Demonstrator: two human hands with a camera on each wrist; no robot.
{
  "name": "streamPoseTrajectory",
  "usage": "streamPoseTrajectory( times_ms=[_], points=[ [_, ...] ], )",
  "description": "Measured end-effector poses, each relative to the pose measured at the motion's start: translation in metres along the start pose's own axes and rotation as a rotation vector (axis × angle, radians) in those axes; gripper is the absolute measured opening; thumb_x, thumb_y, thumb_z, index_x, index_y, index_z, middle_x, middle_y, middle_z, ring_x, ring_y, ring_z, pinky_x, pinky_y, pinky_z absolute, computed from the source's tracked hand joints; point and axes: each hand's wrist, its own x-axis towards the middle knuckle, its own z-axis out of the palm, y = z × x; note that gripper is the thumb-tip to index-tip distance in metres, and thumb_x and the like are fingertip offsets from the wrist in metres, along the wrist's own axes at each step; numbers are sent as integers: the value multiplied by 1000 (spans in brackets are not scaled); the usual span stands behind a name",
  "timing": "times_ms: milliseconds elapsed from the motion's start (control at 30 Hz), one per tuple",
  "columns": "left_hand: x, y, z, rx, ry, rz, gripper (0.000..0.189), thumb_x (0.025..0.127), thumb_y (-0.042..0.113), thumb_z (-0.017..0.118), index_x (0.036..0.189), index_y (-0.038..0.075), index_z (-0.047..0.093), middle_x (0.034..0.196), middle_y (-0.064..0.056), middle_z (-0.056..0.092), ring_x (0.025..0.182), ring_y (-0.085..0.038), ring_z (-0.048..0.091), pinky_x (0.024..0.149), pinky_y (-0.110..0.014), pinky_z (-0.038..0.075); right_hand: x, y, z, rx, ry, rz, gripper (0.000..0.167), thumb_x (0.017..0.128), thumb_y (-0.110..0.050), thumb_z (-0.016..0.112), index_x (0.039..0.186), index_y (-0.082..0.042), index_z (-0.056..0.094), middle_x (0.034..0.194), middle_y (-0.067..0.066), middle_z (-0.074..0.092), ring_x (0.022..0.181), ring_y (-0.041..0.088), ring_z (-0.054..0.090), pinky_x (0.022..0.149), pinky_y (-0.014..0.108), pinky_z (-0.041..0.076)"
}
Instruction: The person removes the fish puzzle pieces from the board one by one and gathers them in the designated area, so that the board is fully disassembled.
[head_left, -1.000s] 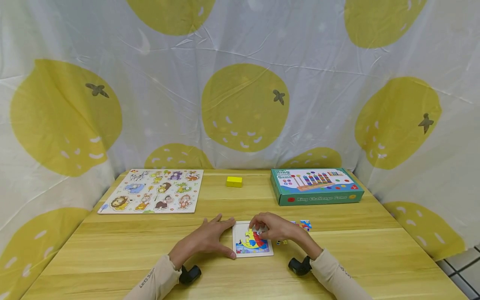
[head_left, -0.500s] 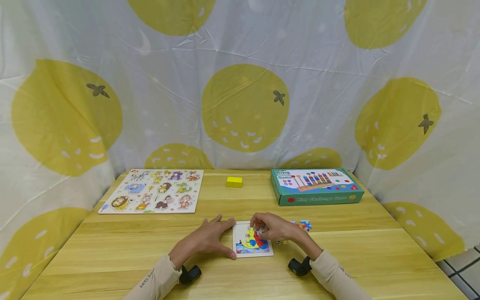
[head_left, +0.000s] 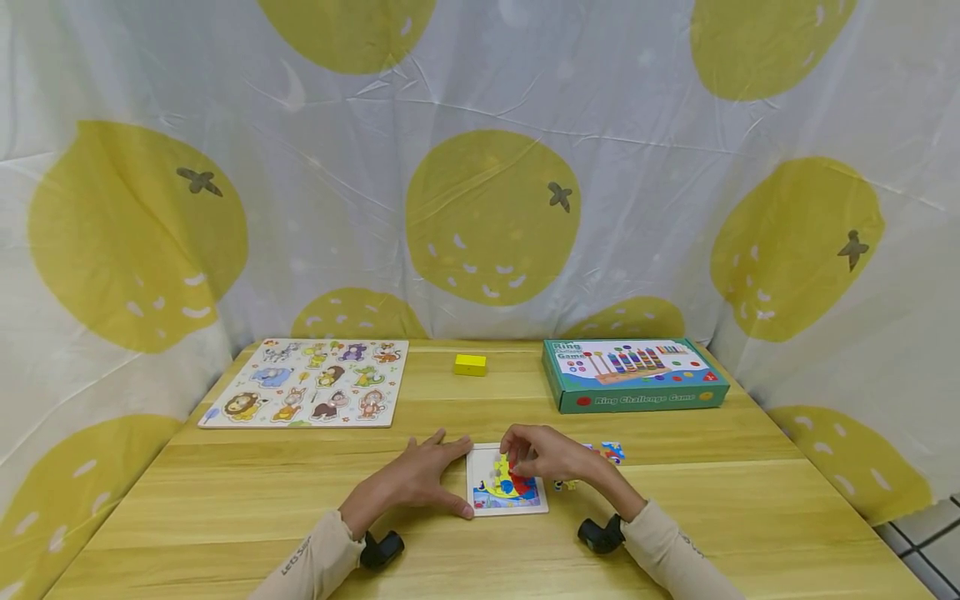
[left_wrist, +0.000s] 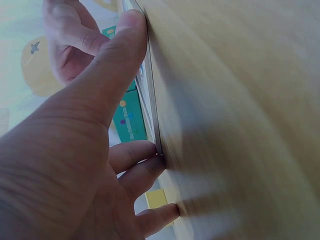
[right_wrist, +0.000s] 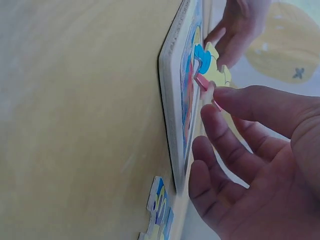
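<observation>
A small square jigsaw puzzle board (head_left: 470, 479) with a pale wooden rim lies in front of me, its picture partly filled in. My left hand (head_left: 416, 477) is spread along its left side, thumb at the near corner and forefinger at the far corner. Above the board, my right hand (head_left: 551, 454) pinches a puzzle piece with thumb and forefinger. In the right wrist view this puzzle piece (right_wrist: 213, 70), yellow with blue and red parts, stands tilted up off the board. The right fingers hide part of the picture. Loose puzzle pieces (head_left: 612, 452) lie right of the board, partly behind the right wrist.
At the back left lies an animal puzzle board (head_left: 307, 383). A yellow block (head_left: 470, 365) sits at the back middle, and a green Ring Challenge Game box (head_left: 637, 375) at the back right. Behind the wooden table (head_left: 300, 483) hangs a fruit-print curtain (head_left: 491, 217).
The piece in my right fingers has shifted slightly rightward and tilted, with the fingertips moving a little. My left hand has stayed in place at the board's edge.
</observation>
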Motion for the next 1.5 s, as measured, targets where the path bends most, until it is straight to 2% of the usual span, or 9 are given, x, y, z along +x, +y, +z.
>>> streamPoseTrajectory(
  times_ms=[467, 900, 1200, 1333, 1500],
  points=[
    [0, 0, -1, -11, 2, -2, 99, 68, 63, 75, 145, 11, 42, 150, -8, 40, 141, -45, 21, 104, -75, 12, 3, 1, 3, 38, 13, -8, 18, 88, -6, 67, 103, -9, 58, 79, -1, 60, 71, 10, 54, 69, 21, 49],
    [0, 0, 1, -7, 9, -2, 99, 68, 63, 75, 145, 11, 43, 150, -7, 41, 141, -44, 22, 104, -74, 12, 2, 3, 3, 34, 12, -39, 19, 90, -6, 65, 106, -12, 60, 80, -4, 62, 69, 6, 54, 68, 21, 49],
    [0, 1, -1, -1, 8, 2, 99, 68, 64, 75, 145, 11, 43, 150, -7, 41, 141, -45, 22, 104, -75, 12, -1, 4, -2, 60, 35, -54, 19, 90, -7, 65, 109, -9, 62, 82, -2, 63, 69, 7, 56, 67, 21, 50],
    [0, 0, -1, 2, 5, 3, 99, 68, 63, 75, 145, 10, 43, 150, -7, 40, 141, -45, 21, 104, -75, 11, -8, 6, -7, 80, 48, -45, 19, 91, -9, 65, 110, -10, 62, 82, 0, 65, 70, 10, 59, 69, 22, 50],
    [0, 0, 0, -8, 1, 6, 100, 67, 62, 76, 146, 10, 42, 151, -8, 39, 142, -45, 20, 105, -74, 11, -29, 14, -20, 110, 65, -34, 20, 93, -11, 62, 114, -9, 62, 85, 5, 68, 74, 22, 64, 68, 23, 51]
  ],
)
